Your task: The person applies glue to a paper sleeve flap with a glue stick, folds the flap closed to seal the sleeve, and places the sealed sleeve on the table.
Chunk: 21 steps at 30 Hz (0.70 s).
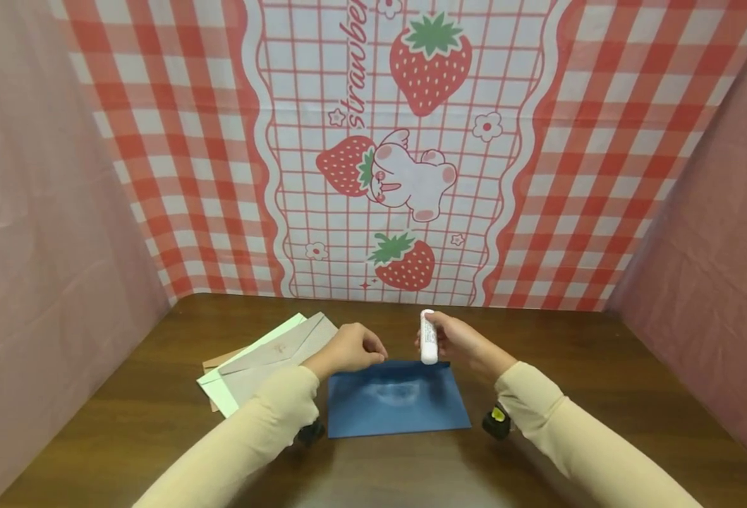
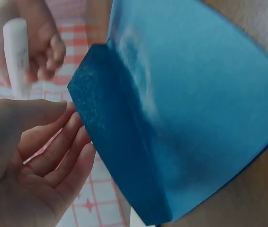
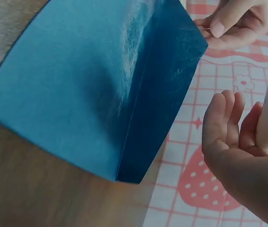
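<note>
A blue envelope (image 1: 398,406) lies on the table with its flap (image 2: 110,118) raised at the far side. Whitish smears mark its body and the flap. My left hand (image 1: 353,347) is at the flap's far edge; in the left wrist view its fingertips (image 2: 84,137) touch or nearly touch that edge, the thumb apart from the paper. Above the flap's right end, my right hand (image 1: 458,342) holds a white glue stick (image 1: 429,339) roughly upright between thumb and fingers. The other fingers (image 3: 226,111) are loosely bent, clear of the envelope.
Left of the blue envelope lie a grey envelope (image 1: 284,356), a pale green one (image 1: 211,388) and a brown one (image 1: 221,358), overlapping. A strawberry-patterned cloth (image 1: 405,176) hangs behind the wooden table (image 1: 570,395), with pink cloth (image 1: 709,247) at the sides.
</note>
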Available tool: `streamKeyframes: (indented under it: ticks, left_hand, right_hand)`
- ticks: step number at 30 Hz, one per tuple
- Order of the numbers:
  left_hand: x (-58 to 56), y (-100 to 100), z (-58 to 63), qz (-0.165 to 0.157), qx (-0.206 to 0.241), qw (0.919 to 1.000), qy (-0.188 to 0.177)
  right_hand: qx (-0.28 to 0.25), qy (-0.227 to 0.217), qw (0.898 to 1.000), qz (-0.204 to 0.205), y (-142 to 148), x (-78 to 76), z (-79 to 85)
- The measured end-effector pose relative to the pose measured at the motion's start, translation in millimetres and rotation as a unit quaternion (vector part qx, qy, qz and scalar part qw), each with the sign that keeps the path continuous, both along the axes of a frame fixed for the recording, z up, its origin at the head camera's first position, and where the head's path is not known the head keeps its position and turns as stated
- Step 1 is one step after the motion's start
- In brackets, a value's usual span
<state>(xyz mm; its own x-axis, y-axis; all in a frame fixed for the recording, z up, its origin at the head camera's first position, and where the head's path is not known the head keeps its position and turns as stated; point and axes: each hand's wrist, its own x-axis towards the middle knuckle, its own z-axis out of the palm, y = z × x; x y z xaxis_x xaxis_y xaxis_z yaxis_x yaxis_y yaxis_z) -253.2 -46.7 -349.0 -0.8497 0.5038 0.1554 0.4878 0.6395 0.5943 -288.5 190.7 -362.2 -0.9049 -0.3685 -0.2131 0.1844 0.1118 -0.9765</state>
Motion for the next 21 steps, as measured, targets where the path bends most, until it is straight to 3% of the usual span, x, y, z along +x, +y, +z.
streamKeyframes:
  ticks: [4, 7, 10, 15, 21]
  left_hand:
    - [7.4, 4.5, -5.2, -0.035, -0.011, 0.9993, -0.001]
    - [11.8, 7.5, -8.9, -0.058, -0.018, 0.9981, -0.006]
    - [14.6, 9.7, -11.4, -0.067, -0.024, 0.9974, 0.001]
    - [13.9, 11.5, -9.5, -0.044, -0.026, 0.9987, -0.005]
    - [14.1, 8.6, -14.6, -0.007, -0.032, 0.9952, -0.092]
  right_hand:
    - [0.012, 0.003, 1.000, 0.016, -21.2, 18.4, 13.9]
    - [0.046, -0.005, 0.998, 0.040, -29.8, 24.3, 9.7]
    - [0.082, -0.032, 0.992, 0.092, -34.0, 27.4, -0.6]
    - [0.089, -0.056, 0.986, 0.133, -34.0, 28.6, -13.0]
    - [0.095, -0.056, 0.985, 0.132, -33.8, 25.9, -13.0]
